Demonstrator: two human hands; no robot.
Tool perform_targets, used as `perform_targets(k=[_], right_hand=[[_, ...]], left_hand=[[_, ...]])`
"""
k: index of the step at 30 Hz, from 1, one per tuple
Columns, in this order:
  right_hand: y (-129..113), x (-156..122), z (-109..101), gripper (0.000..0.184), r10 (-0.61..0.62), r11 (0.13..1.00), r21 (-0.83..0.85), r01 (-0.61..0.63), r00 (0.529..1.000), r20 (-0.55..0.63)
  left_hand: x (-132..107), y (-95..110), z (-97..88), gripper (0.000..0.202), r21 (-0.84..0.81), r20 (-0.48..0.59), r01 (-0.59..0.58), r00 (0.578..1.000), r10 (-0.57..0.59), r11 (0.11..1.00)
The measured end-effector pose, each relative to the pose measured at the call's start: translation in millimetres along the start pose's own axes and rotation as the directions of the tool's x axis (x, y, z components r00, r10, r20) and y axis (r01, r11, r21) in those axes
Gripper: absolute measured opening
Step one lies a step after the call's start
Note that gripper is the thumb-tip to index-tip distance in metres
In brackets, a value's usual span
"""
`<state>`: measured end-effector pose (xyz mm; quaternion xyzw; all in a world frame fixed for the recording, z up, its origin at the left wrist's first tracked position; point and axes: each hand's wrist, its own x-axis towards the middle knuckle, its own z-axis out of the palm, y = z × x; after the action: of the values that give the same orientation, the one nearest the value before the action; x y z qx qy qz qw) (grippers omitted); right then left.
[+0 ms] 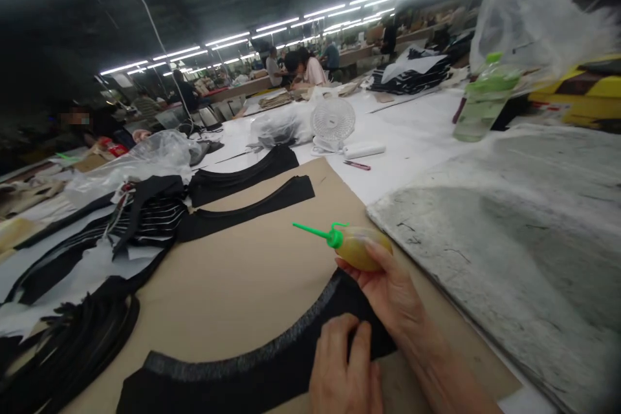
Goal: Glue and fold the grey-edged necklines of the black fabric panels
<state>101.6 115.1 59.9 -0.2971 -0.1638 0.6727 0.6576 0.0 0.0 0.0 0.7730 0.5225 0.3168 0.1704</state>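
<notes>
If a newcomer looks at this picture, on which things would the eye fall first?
Probably on the bright green nozzle of the yellowish squeeze bottle, held in the right hand above the work surface. Next comes the curved black piece in the foreground, with the left hand on it. Further back, a white fan stands out.

Fan (332,120) behind squeeze bottle (356,247)

One squeeze bottle (358,248); one fan (333,121); two foreground hands (341,359).

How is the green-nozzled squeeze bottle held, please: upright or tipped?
Tipped: the right hand holds the bottle with its green nozzle pointing sideways.
</notes>
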Motion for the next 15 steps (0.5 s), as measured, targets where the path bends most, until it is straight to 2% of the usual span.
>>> perform_targets(k=[2, 3, 5, 7, 10, 13, 15], right_hand=[[-1.7, -3.5, 2.1, 0.037, -0.073, 0.992, -0.102, 0.074, 0.997, 0.014], [-4.1, -6.4, 3.2, 0.04, -0.115, 0.979, -0.167, 0.118, 0.993, 0.028], [-12.3, -14.5, 4.6, 0.047, -0.196, 0.919, -0.335, 0.205, 0.979, 0.061], [-23.9, -24.0, 3.3, 0.05, -0.263, 0.816, -0.512, 0.269, 0.961, 0.086], [-42.3, -36.9, -4.5, 0.052, -0.347, 0.602, -0.73, 0.322, 0.93, 0.124], [-55.3, -44.1, -18.0, 0.055, -0.369, 0.407, -0.863, 0.299, 0.918, 0.144], [-59.4, -45.2, -28.5, 0.057, -0.35, 0.318, -0.909, 0.268, 0.925, 0.15]], left_hand=[[11.2, -12.8, -3.7, 0.043, 0.189, -0.12, -0.026, 0.992, 0.049, 0.982], [15.3, -17.2, -5.1, 0.044, 0.28, -0.131, -0.055, 0.987, 0.095, 0.958], [19.7, -21.3, -6.8, 0.047, 0.395, -0.08, -0.112, 0.985, 0.155, 0.912], [20.4, -21.2, -7.2, 0.046, 0.443, -0.055, -0.103, 0.988, 0.141, 0.891], [20.8, -19.0, -6.1, 0.043, 0.446, -0.036, -0.059, 0.996, 0.084, 0.893], [23.6, -18.6, -5.3, 0.039, 0.427, -0.019, -0.044, 0.998, 0.057, 0.903], [26.6, -19.4, -5.4, 0.037, 0.421, -0.001, -0.029, 0.999, 0.032, 0.907]])
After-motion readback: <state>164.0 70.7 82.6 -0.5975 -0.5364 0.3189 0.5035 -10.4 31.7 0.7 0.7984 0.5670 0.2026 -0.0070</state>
